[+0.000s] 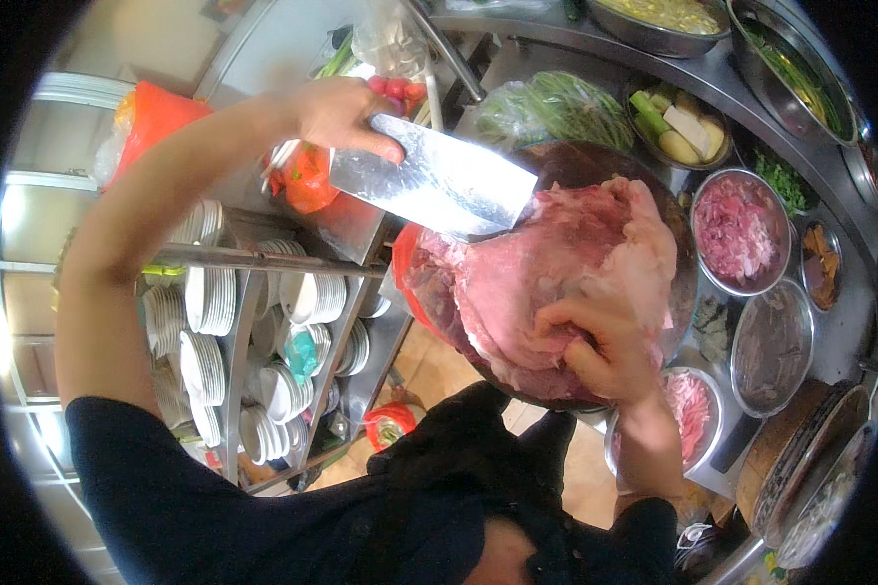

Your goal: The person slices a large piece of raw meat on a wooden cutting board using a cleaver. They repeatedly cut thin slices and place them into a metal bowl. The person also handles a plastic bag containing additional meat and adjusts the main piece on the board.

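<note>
My left hand (344, 113) grips a broad steel cleaver (439, 175), its thumb lying on the blade; the handle is hidden by the fingers. The blade's far end is over the upper left edge of a large piece of raw meat (541, 263); I cannot tell whether it touches. This meat, pink with pale fat, rests on a round chopping block (680, 292). My right hand (607, 351) has its curled fingers pinched on the meat's near right part. A red plastic bag (410, 270) shows at the block's left edge.
Right of the block stand steel bowls of cut meat (743, 230) and meat strips (691, 417), plus a steel dish (772, 347). Bagged green vegetables (556, 110) lie behind. Stacked white plates (212, 300) fill a rack at left. More round boards (790, 453) lean at lower right.
</note>
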A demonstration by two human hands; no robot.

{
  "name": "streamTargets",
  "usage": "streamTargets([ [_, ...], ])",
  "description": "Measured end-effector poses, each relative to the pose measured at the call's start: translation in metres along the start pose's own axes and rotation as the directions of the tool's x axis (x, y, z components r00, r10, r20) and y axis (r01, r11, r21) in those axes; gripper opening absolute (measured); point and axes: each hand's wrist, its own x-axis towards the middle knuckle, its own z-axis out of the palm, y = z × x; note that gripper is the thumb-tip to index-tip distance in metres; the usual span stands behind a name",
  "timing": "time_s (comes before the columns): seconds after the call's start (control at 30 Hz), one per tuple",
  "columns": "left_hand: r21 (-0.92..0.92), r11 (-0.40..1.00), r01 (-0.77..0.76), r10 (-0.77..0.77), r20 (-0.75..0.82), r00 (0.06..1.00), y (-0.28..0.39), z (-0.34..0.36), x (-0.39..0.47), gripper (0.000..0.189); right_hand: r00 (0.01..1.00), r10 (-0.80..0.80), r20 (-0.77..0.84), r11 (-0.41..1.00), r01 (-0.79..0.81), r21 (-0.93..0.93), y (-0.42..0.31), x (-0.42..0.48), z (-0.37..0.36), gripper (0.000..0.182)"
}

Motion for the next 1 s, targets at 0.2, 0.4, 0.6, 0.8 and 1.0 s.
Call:
streamTargets([
  [0.2, -0.106, 0.993, 0.058, -0.065, -0.066, 0.996, 0.002, 0.024, -0.026, 0.085, 1.0, 0.01, -0.003, 0.991, -0.01, 0.135, 0.003, -0.003, 0.001, 0.027],
  [0.4, 0.147, 0.945, 0.293, -0.271, -0.154, 0.95, 0.098, -0.026, -0.102, 0.076, 0.994, 0.076, -0.076, 0.986, -0.064, 0.156, 0.003, -0.001, 0.005, 0.029],
  [0.6, 0.154, 0.933, 0.324, -0.323, -0.035, 0.946, 0.146, -0.021, -0.115, 0.072, 0.993, 0.099, -0.067, 0.978, -0.084, 0.19, 0.004, -0.002, 0.005, 0.028],
  [0.8, 0.058, 0.969, 0.238, -0.237, -0.02, 0.971, 0.07, 0.03, -0.08, 0.083, 0.998, 0.053, -0.039, 0.962, -0.041, 0.271, 0.009, -0.003, 0.006, 0.029],
  [1.0, -0.144, 0.966, 0.216, -0.22, -0.018, 0.975, 0.037, 0.062, -0.043, 0.08, 0.993, 0.008, -0.115, 0.976, 0.017, 0.217, -0.001, -0.016, -0.008, 0.027],
])
